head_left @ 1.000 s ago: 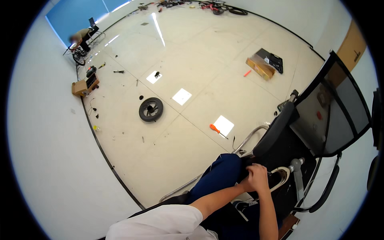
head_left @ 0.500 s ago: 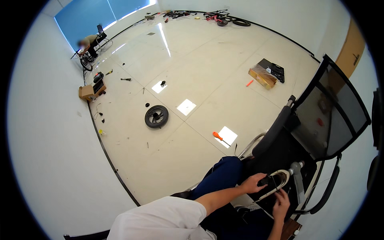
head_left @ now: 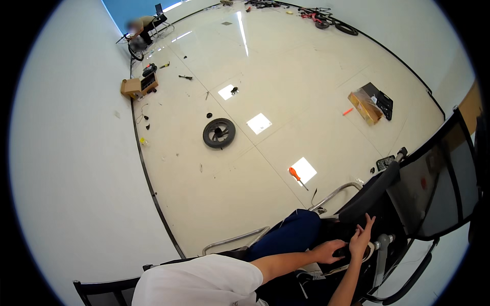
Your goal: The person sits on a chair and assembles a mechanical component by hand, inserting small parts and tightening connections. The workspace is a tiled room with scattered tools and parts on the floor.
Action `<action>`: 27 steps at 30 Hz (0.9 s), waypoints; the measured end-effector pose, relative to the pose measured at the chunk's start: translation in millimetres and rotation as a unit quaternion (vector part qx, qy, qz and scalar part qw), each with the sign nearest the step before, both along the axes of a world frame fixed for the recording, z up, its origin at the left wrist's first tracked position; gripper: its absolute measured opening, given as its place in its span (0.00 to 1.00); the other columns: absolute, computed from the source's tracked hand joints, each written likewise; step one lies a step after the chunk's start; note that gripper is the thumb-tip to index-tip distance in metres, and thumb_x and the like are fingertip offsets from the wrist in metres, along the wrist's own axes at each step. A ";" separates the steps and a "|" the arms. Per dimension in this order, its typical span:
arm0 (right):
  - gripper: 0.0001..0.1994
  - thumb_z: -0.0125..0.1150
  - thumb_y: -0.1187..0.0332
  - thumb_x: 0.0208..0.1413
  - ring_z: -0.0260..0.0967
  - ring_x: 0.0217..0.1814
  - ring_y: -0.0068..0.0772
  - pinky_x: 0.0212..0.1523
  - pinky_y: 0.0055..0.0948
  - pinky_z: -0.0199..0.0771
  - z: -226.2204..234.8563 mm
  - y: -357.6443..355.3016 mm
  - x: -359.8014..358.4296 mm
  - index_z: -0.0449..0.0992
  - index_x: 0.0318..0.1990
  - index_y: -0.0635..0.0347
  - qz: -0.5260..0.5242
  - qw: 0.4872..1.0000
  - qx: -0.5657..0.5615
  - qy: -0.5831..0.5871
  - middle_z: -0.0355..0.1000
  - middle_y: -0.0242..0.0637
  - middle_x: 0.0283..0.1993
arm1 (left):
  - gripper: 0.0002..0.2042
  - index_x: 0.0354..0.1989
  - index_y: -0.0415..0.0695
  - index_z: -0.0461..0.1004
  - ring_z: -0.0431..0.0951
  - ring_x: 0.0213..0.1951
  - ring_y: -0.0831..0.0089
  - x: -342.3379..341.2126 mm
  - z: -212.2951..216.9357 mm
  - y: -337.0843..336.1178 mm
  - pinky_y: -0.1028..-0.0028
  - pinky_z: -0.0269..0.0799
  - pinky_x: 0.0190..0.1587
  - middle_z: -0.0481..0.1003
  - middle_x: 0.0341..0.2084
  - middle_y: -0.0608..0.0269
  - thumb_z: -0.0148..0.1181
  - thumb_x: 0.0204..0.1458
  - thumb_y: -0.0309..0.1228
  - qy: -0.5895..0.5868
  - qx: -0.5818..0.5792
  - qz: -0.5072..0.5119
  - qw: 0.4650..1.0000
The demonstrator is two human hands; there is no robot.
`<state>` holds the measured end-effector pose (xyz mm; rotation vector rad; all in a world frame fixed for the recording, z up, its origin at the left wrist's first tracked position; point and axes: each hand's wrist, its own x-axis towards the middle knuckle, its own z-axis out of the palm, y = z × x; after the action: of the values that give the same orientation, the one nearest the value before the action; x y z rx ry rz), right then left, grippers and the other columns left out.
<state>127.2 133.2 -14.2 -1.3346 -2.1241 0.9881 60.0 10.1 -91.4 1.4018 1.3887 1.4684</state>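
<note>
I sit with a blue-trousered knee (head_left: 292,234) raised in front of a black mesh office chair (head_left: 434,188). My left hand (head_left: 329,251), reaching out of a white sleeve, closes over a dark shoe-like object with a white edge (head_left: 368,254) on the chair seat. My right hand (head_left: 362,235) comes up from the lower edge. Its fingers are spread and pointing upward, and its palm is against the same object. Most of the object is hidden by both hands.
An orange screwdriver (head_left: 295,175) lies on the pale tiled floor near a chrome tube frame (head_left: 334,194). A black wheel (head_left: 219,133) lies further out. A cardboard box (head_left: 363,105) is at the right, another box (head_left: 131,87) is by the left wall, and a person (head_left: 143,24) is in the far corner.
My right hand has risen from beside the shoe-like object and spread its fingers. My left hand stays on the object. The view has tilted, showing more floor.
</note>
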 end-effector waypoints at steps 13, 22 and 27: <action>0.18 0.50 0.82 0.60 0.77 0.40 0.30 0.39 0.27 0.77 -16.9 3.3 -6.6 0.73 0.57 0.66 -0.043 0.996 -0.038 0.065 0.78 0.48 0.43 | 0.24 0.54 0.36 0.69 0.75 0.51 0.51 -11.1 12.5 8.4 0.61 0.70 0.54 0.73 0.47 0.45 0.67 0.50 0.32 0.017 -0.034 -0.001 0.999; 0.07 0.64 0.66 0.50 0.60 0.67 0.48 0.68 0.62 0.48 33.9 -88.1 -17.3 0.80 0.31 0.61 0.134 0.969 0.148 -0.148 0.73 0.46 0.53 | 0.24 0.60 0.41 0.67 0.63 0.64 0.54 -22.5 9.0 0.4 0.59 0.61 0.64 0.66 0.60 0.48 0.61 0.54 0.32 0.163 -0.052 -0.104 0.980; 0.06 0.65 0.72 0.48 0.54 0.70 0.59 0.70 0.58 0.47 44.9 -124.5 49.2 0.74 0.31 0.62 0.046 0.979 0.173 -0.097 0.65 0.51 0.62 | 0.29 0.58 0.34 0.67 0.73 0.55 0.51 -14.5 6.2 2.3 0.63 0.69 0.58 0.72 0.52 0.44 0.68 0.47 0.33 0.025 -0.012 -0.022 0.999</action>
<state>176.3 8.7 30.7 -1.2076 -2.3864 0.5019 45.5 12.3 -85.2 1.4542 1.3932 1.3918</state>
